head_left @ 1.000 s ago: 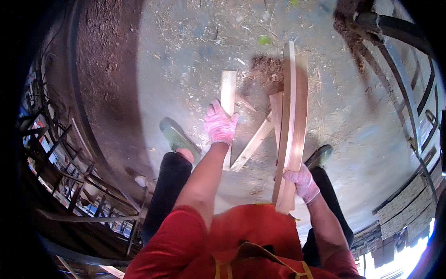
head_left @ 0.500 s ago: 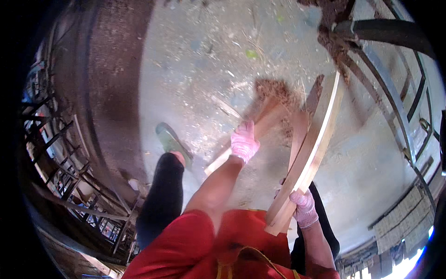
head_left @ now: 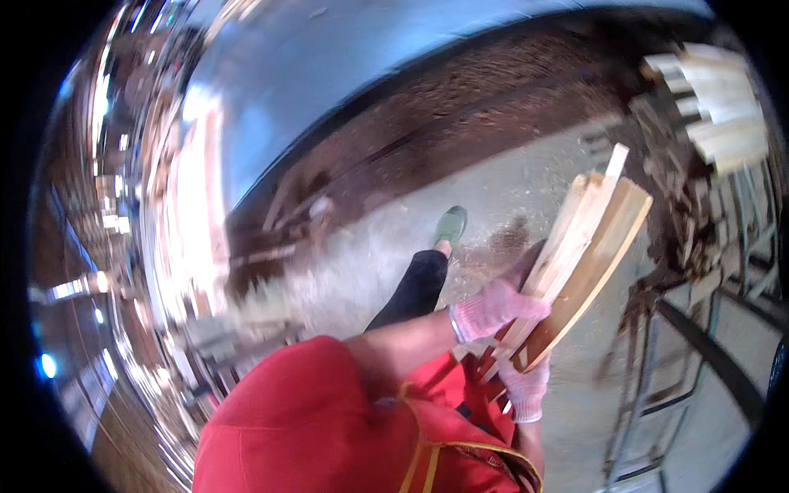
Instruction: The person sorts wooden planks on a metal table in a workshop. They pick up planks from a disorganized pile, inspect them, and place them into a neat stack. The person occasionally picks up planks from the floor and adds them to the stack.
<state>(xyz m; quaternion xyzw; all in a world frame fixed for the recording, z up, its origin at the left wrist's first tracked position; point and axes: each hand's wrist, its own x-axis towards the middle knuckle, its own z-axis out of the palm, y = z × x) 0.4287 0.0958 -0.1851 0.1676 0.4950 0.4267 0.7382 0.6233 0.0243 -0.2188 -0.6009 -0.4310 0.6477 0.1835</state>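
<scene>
Both my hands wear pink-and-white knit gloves. My left hand (head_left: 497, 312) is closed over the upper left side of a bundle of wooden boards, its thumb and fingers wrapped on the wood. My right hand (head_left: 528, 386) grips the same bundle from below, near its lower end; the wood hides part of its fingers. A pale straight board (head_left: 567, 251) lies on the left of the bundle, beside a wider, slightly curved board (head_left: 604, 275) with a darker edge. The bundle slants up and away to the right, in front of my red shirt.
At the right stands a metal frame (head_left: 649, 398) with curved bars. Beyond it are a stack of pale boards (head_left: 719, 107) and heaped scrap wood (head_left: 678, 214). Blurred timber (head_left: 193, 214) fills the left. My green shoe (head_left: 451, 223) is on the dusty concrete floor (head_left: 353, 246).
The view has swung round toward the left. My left hand, low over a board near the floor before, has come up onto the bundle held in my right hand.
</scene>
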